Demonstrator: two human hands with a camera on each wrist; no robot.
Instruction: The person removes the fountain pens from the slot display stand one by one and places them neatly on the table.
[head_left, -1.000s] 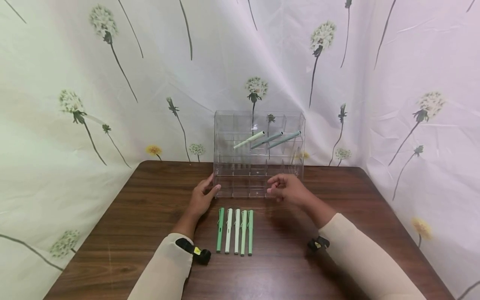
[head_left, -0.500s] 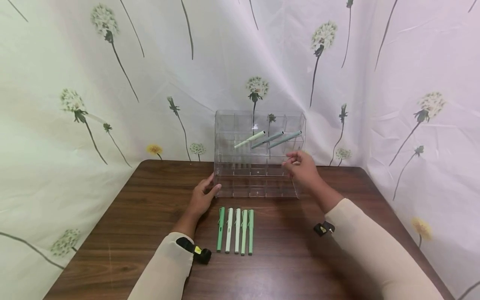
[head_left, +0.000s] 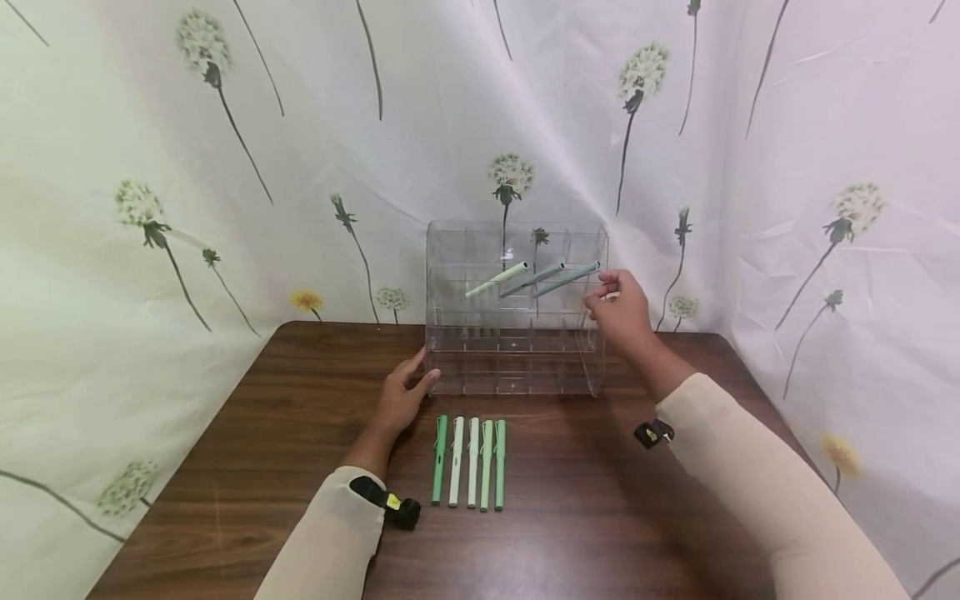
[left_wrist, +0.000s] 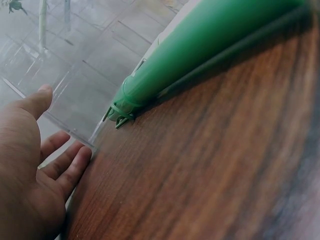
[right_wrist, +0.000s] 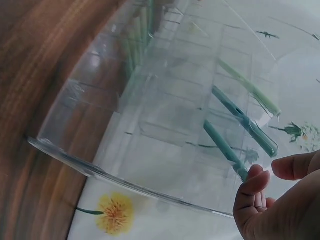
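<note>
The left hand, grip loose, rests at the side of the clear rack, presumably steadying it. Three pens lean inside — the right hand, holding nothing, beside them; five more pens line the desk.

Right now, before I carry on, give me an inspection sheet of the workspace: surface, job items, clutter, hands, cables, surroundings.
Surface: dark wood-grain table.
Job items: clear organizer standing at the back; one pale-green pen and two blue-green pens lie slanted in its upper part; a row of five pens, green and whitish, lies in front of it.
Clutter: nothing seen.
Left hand: at the organizer's lower left side.
Right hand: by the outer end of the rightmost blue-green pen; contact unclear, thumb and index finger apart.
Cables: nothing seen.
Surroundings: pale backdrop with a flower print.
</note>
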